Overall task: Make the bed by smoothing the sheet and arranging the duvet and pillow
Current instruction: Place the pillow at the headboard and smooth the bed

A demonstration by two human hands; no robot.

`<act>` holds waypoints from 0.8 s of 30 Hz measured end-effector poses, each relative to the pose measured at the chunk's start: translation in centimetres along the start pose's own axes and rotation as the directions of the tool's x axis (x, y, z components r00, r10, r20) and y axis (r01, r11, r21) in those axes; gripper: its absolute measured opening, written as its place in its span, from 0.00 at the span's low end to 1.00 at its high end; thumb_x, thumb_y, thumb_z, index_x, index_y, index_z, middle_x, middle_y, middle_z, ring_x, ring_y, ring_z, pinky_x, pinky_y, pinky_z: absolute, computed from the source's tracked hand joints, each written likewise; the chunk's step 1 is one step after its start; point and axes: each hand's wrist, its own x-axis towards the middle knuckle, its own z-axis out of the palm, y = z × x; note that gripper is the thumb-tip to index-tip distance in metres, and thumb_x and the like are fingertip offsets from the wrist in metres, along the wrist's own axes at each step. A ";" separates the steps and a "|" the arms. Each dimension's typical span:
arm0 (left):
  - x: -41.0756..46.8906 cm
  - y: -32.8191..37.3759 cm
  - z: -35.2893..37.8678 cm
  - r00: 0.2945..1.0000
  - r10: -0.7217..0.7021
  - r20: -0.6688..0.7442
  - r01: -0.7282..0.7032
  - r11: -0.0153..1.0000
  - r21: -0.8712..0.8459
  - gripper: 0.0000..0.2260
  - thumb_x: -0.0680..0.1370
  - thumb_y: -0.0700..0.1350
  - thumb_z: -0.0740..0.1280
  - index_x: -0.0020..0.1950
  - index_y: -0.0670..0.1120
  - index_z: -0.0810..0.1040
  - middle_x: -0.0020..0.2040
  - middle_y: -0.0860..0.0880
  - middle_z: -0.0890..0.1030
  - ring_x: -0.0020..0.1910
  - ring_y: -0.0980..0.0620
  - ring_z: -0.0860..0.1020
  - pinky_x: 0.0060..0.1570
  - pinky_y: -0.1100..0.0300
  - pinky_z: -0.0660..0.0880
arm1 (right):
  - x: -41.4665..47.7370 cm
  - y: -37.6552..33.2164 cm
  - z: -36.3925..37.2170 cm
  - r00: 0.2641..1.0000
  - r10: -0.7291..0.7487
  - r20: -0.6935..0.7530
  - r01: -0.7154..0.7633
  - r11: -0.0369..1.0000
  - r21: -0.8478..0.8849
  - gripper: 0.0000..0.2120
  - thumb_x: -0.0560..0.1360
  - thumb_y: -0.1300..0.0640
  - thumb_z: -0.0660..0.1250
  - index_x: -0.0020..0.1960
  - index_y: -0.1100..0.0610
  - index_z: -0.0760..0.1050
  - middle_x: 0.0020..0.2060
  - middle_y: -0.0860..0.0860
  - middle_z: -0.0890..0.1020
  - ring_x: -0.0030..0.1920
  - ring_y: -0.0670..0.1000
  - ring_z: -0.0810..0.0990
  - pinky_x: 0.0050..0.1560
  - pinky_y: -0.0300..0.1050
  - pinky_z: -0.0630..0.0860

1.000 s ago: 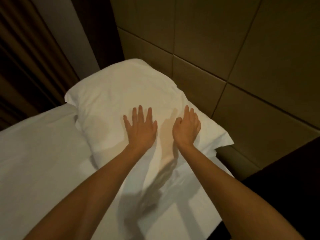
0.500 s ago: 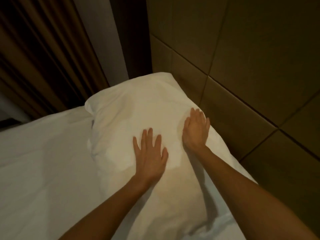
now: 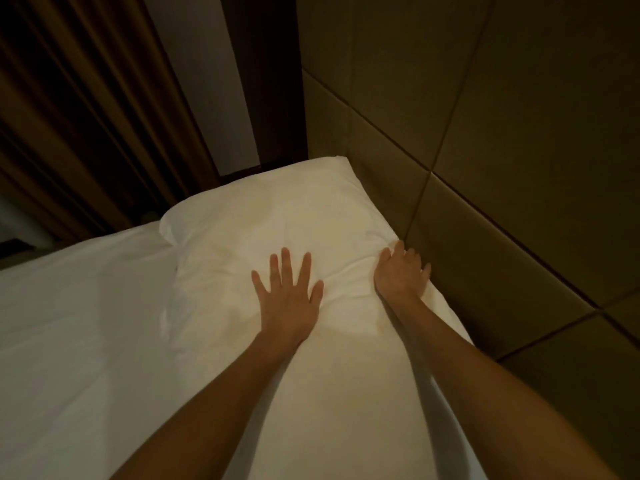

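- Left hand [image 3: 287,296] lies flat on the pillow [image 3: 277,209], fingers spread, pressing and gripping nothing; further left the white sheet [image 3: 86,306] looks smooth and matte.
- Pillow sits at the bed's head, long side against the headboard [image 3: 485,168]: soft, plump cotton, creased between my hands. If I press unevenly, I judge those creases could set or the filling could bunch.
- Right hand [image 3: 398,275] bends over the pillow's edge by the headboard; I cannot tell whether it pinches fabric. Tugging there might drag the pillow askew.
- Headboard is padded, olive, with seamed panels.
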 end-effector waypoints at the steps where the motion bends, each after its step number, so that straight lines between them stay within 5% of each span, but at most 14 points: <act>1: 0.1 -0.1 0.1 1.000 -0.003 0.001 0.003 1.000 0.004 0.29 0.76 0.63 0.30 0.77 0.57 0.35 0.80 0.45 0.40 0.78 0.43 0.40 0.72 0.35 0.39 | 0.1 0.0 -0.4 1.000 0.017 0.014 -0.017 1.000 0.020 0.25 0.83 0.47 0.44 0.76 0.56 0.58 0.70 0.59 0.69 0.71 0.58 0.65 0.73 0.58 0.52; 6: -0.2 -0.2 0.3 1.000 0.002 -0.029 -0.001 1.000 0.015 0.29 0.78 0.62 0.33 0.78 0.57 0.40 0.80 0.44 0.45 0.78 0.42 0.44 0.72 0.35 0.42 | 0.4 3.6 -2.1 0.913 0.288 0.287 -0.328 0.939 0.103 0.23 0.80 0.51 0.51 0.72 0.58 0.62 0.68 0.59 0.70 0.67 0.62 0.69 0.70 0.56 0.61; 10: -0.6 0.2 -0.1 1.000 0.003 -0.014 -0.003 1.000 0.014 0.30 0.77 0.62 0.32 0.78 0.56 0.40 0.80 0.43 0.44 0.78 0.42 0.43 0.73 0.35 0.42 | -1.0 6.3 -2.8 0.885 0.241 0.397 -0.354 0.904 0.241 0.29 0.75 0.41 0.58 0.66 0.60 0.72 0.57 0.59 0.78 0.55 0.61 0.79 0.58 0.54 0.76; 12: -1.3 0.9 -0.5 1.000 0.013 0.001 -0.013 0.999 0.033 0.30 0.77 0.61 0.31 0.79 0.54 0.40 0.80 0.41 0.45 0.78 0.41 0.43 0.72 0.35 0.41 | -2.2 6.1 -3.6 0.908 0.188 0.376 -0.290 0.927 0.237 0.25 0.78 0.45 0.60 0.68 0.61 0.71 0.62 0.60 0.76 0.59 0.61 0.76 0.56 0.49 0.73; 15: -2.8 2.2 -1.1 0.998 0.053 -0.042 -0.052 0.998 0.033 0.29 0.80 0.59 0.37 0.79 0.52 0.53 0.78 0.38 0.55 0.77 0.38 0.54 0.71 0.33 0.49 | -3.0 5.9 -4.0 0.977 0.168 0.135 -0.190 0.967 0.171 0.17 0.79 0.54 0.59 0.63 0.62 0.75 0.60 0.60 0.78 0.60 0.61 0.76 0.54 0.48 0.71; 19: -3.3 1.9 -1.1 0.995 0.082 -0.059 -0.080 0.996 0.042 0.26 0.82 0.58 0.42 0.78 0.52 0.59 0.76 0.38 0.61 0.76 0.39 0.60 0.70 0.33 0.56 | -3.6 6.5 -4.0 0.981 0.166 -0.104 -0.137 0.961 0.242 0.16 0.81 0.50 0.58 0.57 0.60 0.77 0.56 0.60 0.80 0.56 0.62 0.77 0.54 0.50 0.71; 24: -3.8 1.9 -1.4 0.998 0.060 -0.001 -0.060 0.997 0.051 0.31 0.77 0.59 0.30 0.80 0.55 0.44 0.80 0.41 0.48 0.79 0.42 0.46 0.73 0.36 0.45 | -1.4 7.9 -5.5 0.915 0.361 0.180 -0.399 0.878 0.266 0.32 0.80 0.38 0.50 0.68 0.62 0.71 0.65 0.61 0.74 0.65 0.62 0.73 0.64 0.55 0.69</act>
